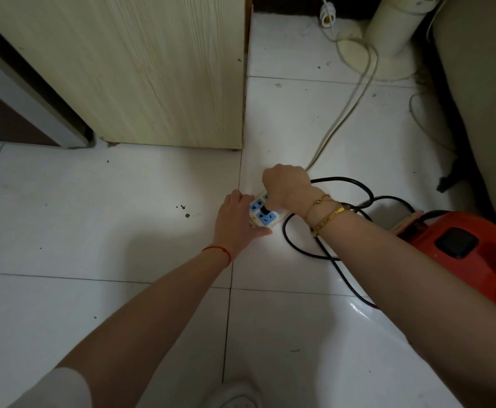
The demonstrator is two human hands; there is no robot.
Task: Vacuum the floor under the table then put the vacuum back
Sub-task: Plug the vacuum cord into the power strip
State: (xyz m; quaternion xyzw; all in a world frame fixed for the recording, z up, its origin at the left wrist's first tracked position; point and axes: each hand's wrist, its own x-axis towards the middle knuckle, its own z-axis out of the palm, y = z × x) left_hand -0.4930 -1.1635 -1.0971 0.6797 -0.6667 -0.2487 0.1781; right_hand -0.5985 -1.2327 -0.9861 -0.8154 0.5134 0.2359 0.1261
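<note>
Nearest, at the right edge of the floor [123, 231], sat the red vacuum [470, 254], its black cord [343, 184] looping in loose coils across the tiles toward the power strip [265, 214]. The left hand [237, 222] lay flat with fingers straight, pressing the strip down. The right hand [288, 187] was curled over the black plug [265, 212], apparently pinching it, though the fingers hid the grip. Whether the plug was going in or coming out could not be told. A skewed pull could bend the prongs or lift the strip; fingertips slipping near the pins risked a shock. Beyond, the strip's pale cable [349, 113] trailed toward the far wall, past the cabinet [137, 69], where a foot could snag it.
</note>
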